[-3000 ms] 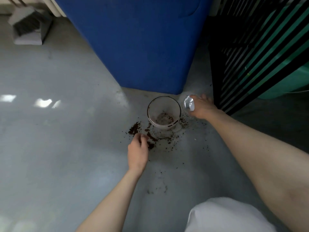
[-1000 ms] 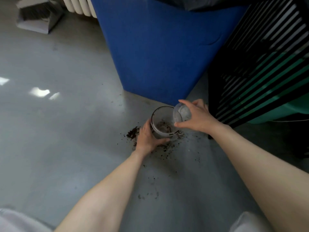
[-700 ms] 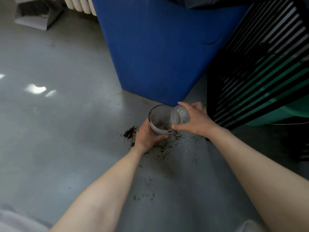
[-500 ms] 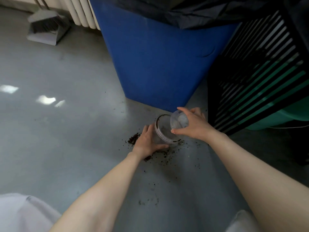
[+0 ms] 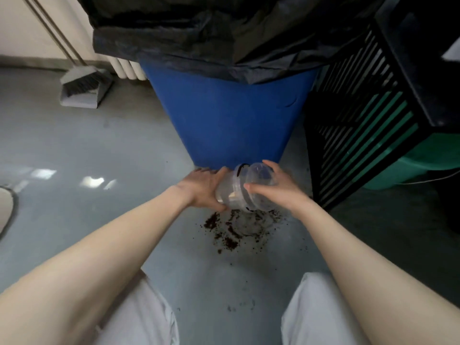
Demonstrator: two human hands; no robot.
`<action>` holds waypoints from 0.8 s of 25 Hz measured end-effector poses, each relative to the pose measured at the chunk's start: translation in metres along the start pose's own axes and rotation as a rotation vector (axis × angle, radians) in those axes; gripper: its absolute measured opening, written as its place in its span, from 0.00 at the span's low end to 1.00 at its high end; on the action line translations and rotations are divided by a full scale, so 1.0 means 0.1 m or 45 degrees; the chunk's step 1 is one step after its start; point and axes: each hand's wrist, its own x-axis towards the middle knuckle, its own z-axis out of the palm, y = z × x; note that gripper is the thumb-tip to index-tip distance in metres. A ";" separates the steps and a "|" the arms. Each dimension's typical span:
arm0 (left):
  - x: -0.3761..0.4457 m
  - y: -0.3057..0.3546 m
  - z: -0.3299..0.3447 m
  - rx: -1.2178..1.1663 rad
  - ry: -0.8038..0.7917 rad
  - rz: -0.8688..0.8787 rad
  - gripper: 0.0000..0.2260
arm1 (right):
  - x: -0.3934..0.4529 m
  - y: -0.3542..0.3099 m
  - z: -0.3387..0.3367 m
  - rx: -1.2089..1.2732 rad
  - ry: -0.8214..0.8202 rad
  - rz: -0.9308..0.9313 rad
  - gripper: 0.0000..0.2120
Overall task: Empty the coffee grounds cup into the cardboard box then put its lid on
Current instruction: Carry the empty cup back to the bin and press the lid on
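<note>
Grounds-strewn floor (image 5: pixel 74 150) below, left hand (image 5: pixel 204 188) clasps the tilted cup (image 5: pixel 230 190); right hand (image 5: pixel 276 192), gripping the lid (image 5: pixel 260 180), should press squarely.

Bare forearms, white trousers (image 5: pixel 139 317)

No text, label, brand, number or sign can be read anywhere. The clear cup (image 5: pixel 232 192) and its lid (image 5: pixel 258 181), held between the hands, show no print. The blue bin (image 5: pixel 229 120), the black bag (image 5: pixel 211 33) over it and the black crate (image 5: pixel 368 115) on the right carry no legible marking.
</note>
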 end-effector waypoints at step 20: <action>-0.15 0.06 0.09 -0.216 -0.017 -0.008 0.50 | -0.15 -0.06 0.24 0.004 -0.111 -0.118 0.48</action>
